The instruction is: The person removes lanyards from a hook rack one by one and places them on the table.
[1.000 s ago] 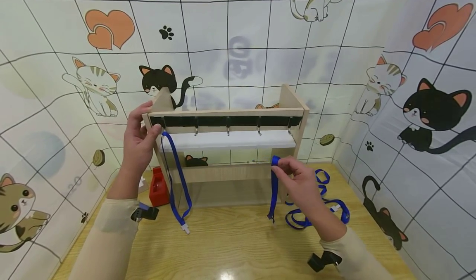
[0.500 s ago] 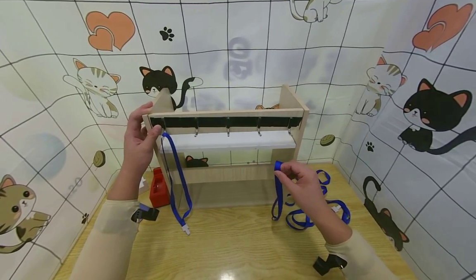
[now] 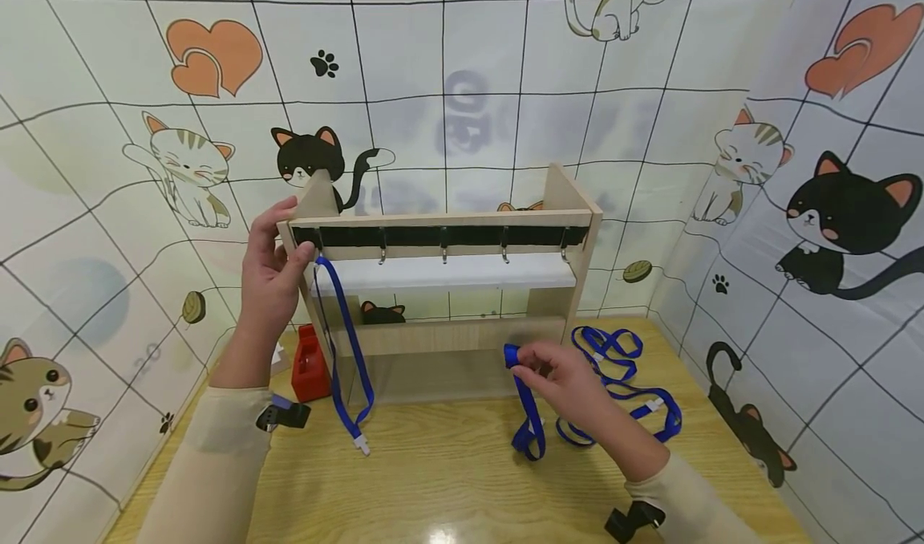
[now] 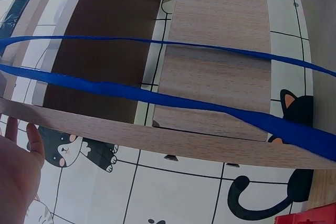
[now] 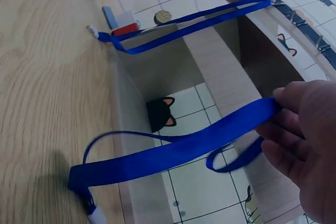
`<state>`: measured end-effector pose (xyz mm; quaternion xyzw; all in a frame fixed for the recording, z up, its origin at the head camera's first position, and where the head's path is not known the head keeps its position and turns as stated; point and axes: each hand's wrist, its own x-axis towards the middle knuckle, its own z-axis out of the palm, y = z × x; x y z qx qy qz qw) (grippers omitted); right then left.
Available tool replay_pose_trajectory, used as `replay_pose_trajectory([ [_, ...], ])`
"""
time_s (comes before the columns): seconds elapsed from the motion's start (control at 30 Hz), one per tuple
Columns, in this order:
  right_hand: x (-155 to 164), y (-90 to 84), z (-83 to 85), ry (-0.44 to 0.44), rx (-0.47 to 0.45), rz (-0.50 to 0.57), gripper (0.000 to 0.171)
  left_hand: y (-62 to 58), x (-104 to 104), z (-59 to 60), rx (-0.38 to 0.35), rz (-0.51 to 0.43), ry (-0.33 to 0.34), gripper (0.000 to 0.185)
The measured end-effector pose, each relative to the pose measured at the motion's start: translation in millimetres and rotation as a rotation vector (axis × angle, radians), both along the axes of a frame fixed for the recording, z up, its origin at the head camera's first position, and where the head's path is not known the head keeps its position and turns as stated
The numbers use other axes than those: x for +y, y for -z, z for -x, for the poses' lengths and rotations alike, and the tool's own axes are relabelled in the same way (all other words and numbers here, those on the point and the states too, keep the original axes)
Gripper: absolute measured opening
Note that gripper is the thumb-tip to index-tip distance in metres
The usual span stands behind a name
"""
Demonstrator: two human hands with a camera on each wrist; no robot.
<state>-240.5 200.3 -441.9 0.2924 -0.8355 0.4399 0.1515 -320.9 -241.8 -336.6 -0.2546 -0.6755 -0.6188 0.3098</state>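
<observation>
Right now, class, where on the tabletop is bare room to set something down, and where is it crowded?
Bare wood lies on the table at the front, between the hung lanyard's clip and the lanyard the right hand pinches. It is crowded at right, where loose lanyards lie, and at left by the red box.

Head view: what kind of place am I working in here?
Probably a staged tabletop booth, not a real room: cat-cartoon backdrop sheets wall in a wooden table, with a small wooden hook rack and blue lanyards as props.
</observation>
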Motion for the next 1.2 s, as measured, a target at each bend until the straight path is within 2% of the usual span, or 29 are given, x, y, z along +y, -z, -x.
replay_pose_trajectory([
  [0.2,5.2,5.1,0.8,-0.090,0.028,-0.167,0.017,0.6,-1.1,0.7,0.006,-0.005,-0.002,0.051],
  [0.33,9.3,10.7,1.3,-0.112,0.058,-0.236,0.020,0.6,-1.5,1.3,0.011,-0.009,0.000,0.051],
  [0.67,17.8,35.5,-0.8,-0.079,-0.060,-0.267,0.018,-2.4,-1.4,2.6,0.021,-0.017,0.006,0.051],
  [1.0,27.5,64.1,6.2,-0.055,-0.079,-0.294,0.020,-1.7,-0.6,2.3,0.016,-0.018,0.014,0.050],
  [1.2,32.2,87.2,10.5,-0.006,-0.090,-0.343,0.021,0.5,-0.3,2.0,0.009,-0.023,0.017,0.051],
])
